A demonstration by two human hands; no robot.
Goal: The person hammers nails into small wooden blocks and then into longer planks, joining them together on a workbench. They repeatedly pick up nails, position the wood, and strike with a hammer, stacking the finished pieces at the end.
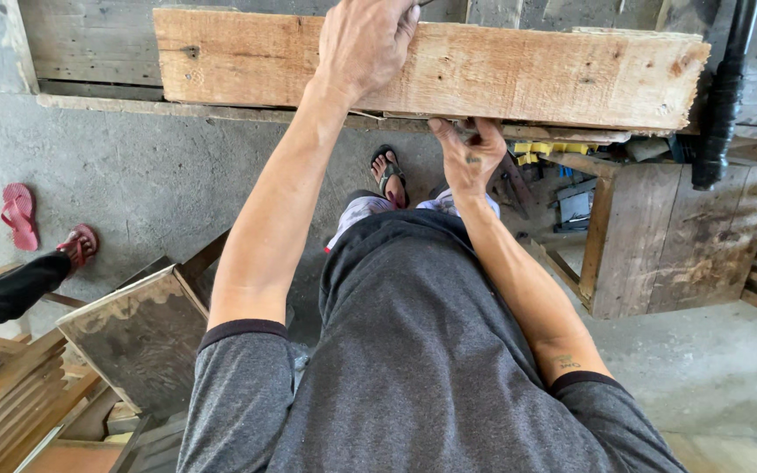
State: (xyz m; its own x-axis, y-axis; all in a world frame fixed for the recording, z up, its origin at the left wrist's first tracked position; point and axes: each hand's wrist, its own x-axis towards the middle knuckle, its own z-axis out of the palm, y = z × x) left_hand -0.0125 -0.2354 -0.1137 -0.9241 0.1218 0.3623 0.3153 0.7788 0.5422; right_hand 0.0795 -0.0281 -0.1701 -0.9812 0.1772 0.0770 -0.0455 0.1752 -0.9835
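Overhead, a rough wooden plank [519, 74] is stretched across the view at twelve o'clock. Its upper edge is gripped by the left hand [363, 39], fingers curled over the top. At its lower edge, the right hand [470, 156] is pressed against the underside, fingers closed on something too hidden to be identified. A wooden crate [659, 236] is seen at three o'clock, a red sandal [19, 215] at nine.
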